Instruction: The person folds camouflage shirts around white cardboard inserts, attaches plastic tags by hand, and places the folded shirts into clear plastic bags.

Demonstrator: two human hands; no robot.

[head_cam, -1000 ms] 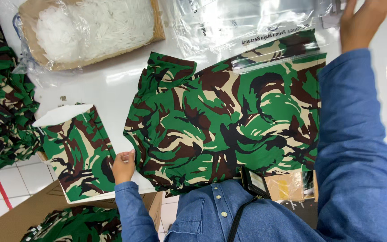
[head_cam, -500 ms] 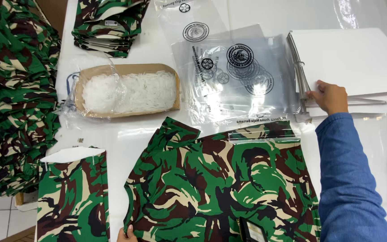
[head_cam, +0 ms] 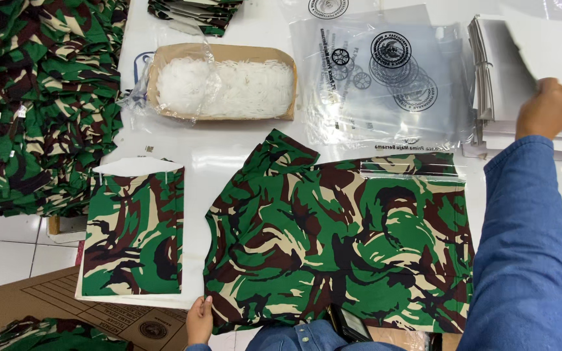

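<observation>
Right hand at the card stack, left at the garment edge.
Right hand (head_cam: 546,107) fingers closed on a white card sheet (head_cam: 554,49); left hand (head_cam: 200,318) fingers together, touching the flat camouflage garment (head_cam: 339,240) mid-table.

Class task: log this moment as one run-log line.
left hand: on camouflage garment hem | right hand: lifting white card sheet from stack

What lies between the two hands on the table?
Head view: the spread camouflage garment fills the stretch between the left hand and right hand; the right sleeve crosses it.
</observation>
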